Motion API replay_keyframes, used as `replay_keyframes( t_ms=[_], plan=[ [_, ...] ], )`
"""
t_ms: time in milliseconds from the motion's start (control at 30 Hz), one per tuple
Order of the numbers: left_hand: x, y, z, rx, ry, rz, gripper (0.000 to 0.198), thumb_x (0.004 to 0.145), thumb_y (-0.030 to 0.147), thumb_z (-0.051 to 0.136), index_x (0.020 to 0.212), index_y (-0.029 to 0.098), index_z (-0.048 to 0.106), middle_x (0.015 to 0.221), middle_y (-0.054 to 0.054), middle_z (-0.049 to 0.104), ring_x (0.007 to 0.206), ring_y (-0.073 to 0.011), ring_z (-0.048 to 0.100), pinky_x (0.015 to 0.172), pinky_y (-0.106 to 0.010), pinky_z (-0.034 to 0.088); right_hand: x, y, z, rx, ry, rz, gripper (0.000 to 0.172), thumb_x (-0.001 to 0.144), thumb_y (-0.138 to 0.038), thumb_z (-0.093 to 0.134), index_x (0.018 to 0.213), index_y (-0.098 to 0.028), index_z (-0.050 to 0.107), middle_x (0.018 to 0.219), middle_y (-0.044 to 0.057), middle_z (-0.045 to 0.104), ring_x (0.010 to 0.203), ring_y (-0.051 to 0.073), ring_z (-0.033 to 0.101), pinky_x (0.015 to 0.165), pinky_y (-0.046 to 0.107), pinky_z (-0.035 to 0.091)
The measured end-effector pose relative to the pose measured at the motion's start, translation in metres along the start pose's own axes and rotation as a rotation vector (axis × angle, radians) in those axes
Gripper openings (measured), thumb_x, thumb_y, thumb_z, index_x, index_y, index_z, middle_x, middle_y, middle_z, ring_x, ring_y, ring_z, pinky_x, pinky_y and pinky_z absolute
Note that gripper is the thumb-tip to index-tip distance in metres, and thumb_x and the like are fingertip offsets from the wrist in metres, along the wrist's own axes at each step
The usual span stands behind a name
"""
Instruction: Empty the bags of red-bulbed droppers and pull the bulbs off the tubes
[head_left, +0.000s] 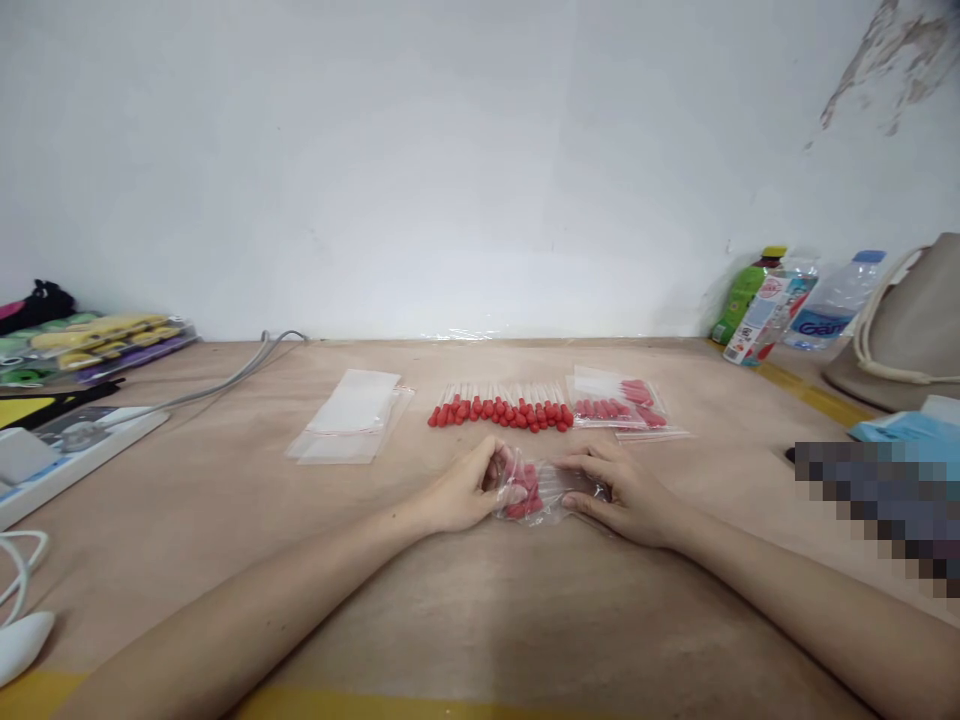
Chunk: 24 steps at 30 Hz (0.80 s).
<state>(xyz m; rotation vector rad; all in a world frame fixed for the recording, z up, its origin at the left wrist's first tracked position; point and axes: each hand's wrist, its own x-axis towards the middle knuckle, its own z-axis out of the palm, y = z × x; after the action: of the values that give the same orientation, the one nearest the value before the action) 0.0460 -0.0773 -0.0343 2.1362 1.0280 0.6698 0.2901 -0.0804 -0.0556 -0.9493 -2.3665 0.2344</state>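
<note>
Bag [553, 492] of clear film sat between both hands, low over the table [420, 620]; contact with the wood unclear. Red tips [532, 490] bunched toward its 9 o'clock end. Probably light; film likely soft and slippery, crinkling easily; thin stems likely bendable, so best pinched at the tip end or film edge, not squeezed mid-stem. Left hand [472, 490], at 9 o'clock, gripped the tip end, thumb over film, fingers curled behind. Right hand [630, 497], at 3, had thumb and fingers on the opposite end, parted; couldn't tell if pinching. Farther out: loose red-tipped sticks [499, 410] at 11, filled bags [626, 408] at 1, flat bags [349, 415] at 10.
</note>
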Motion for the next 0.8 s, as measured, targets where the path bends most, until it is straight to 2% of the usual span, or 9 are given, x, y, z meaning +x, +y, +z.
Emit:
replay_keyframes(
  t_ms=[133,367,467,533,600,667,733,800],
  plan=[
    [0.002,-0.006,0.006,-0.132,0.043,-0.009,0.025,0.080,0.034,0.054,0.095,0.017,0.044,0.076,0.001,0.052,0.062,-0.0091,0.045,0.055,-0.021,0.037,0.000,0.000,0.000,-0.007,-0.016,-0.013,0.033,0.083,-0.037,0.052,0.109,-0.018,0.057,0.095,0.009,0.056,0.085,0.018,0.051,0.075,0.033,0.042],
    [-0.003,-0.009,0.006,0.021,0.140,0.034,0.015,0.087,0.025,0.042,0.097,0.018,0.050,0.088,-0.002,0.058,0.077,-0.0134,0.054,0.069,-0.027,0.043,0.000,0.000,0.001,-0.030,0.014,-0.020,0.033,0.082,-0.037,0.053,0.111,-0.020,0.057,0.095,0.009,0.057,0.088,0.019,0.052,0.077,0.035,0.043],
    [-0.001,-0.013,-0.005,0.007,0.189,0.053,0.013,0.086,0.023,0.043,0.094,0.017,0.050,0.091,-0.003,0.059,0.081,-0.0140,0.056,0.073,-0.028,0.045,-0.001,0.000,0.001,-0.031,0.030,-0.022,0.034,0.082,-0.037,0.053,0.111,-0.020,0.057,0.097,0.009,0.057,0.090,0.020,0.052,0.079,0.036,0.043],
    [0.001,-0.013,-0.024,-0.013,0.129,0.046,0.011,0.084,0.025,0.046,0.090,0.016,0.050,0.088,-0.004,0.060,0.079,-0.0140,0.057,0.070,-0.027,0.046,-0.001,0.000,0.002,-0.022,0.035,-0.022,0.034,0.082,-0.036,0.054,0.112,-0.020,0.057,0.097,0.010,0.057,0.090,0.020,0.052,0.079,0.036,0.044],
    [0.001,-0.011,-0.054,-0.013,-0.012,0.037,0.014,0.083,0.027,0.050,0.091,0.016,0.052,0.086,-0.004,0.062,0.080,-0.0146,0.059,0.072,-0.028,0.047,-0.001,0.001,0.002,-0.016,0.037,-0.022,0.035,0.082,-0.037,0.054,0.113,-0.021,0.057,0.098,0.010,0.057,0.090,0.020,0.053,0.079,0.037,0.044],
    [0.001,-0.009,-0.087,0.026,-0.026,0.028,0.017,0.080,0.030,0.055,0.090,0.016,0.055,0.082,-0.003,0.064,0.079,-0.0150,0.061,0.073,-0.029,0.048,-0.001,0.001,0.002,-0.012,0.034,-0.021,0.036,0.082,-0.037,0.054,0.114,-0.022,0.056,0.098,0.010,0.057,0.090,0.020,0.053,0.079,0.037,0.044],
    [0.000,-0.010,-0.117,0.027,0.135,0.009,0.023,0.075,0.034,0.060,0.088,0.015,0.056,0.083,-0.004,0.066,0.079,-0.0163,0.063,0.076,-0.031,0.049,-0.001,0.001,0.002,-0.012,0.030,-0.021,0.036,0.082,-0.037,0.054,0.114,-0.022,0.056,0.099,0.010,0.057,0.091,0.020,0.052,0.080,0.037,0.045],
    [0.000,-0.017,-0.135,0.012,0.411,0.009,0.028,0.072,0.037,0.062,0.088,0.015,0.056,0.087,-0.006,0.067,0.083,-0.0180,0.064,0.079,-0.034,0.050,-0.001,0.001,0.002,-0.013,0.030,-0.021,0.035,0.082,-0.037,0.054,0.113,-0.021,0.057,0.099,0.010,0.057,0.092,0.020,0.052,0.080,0.037,0.045]
  ],
)
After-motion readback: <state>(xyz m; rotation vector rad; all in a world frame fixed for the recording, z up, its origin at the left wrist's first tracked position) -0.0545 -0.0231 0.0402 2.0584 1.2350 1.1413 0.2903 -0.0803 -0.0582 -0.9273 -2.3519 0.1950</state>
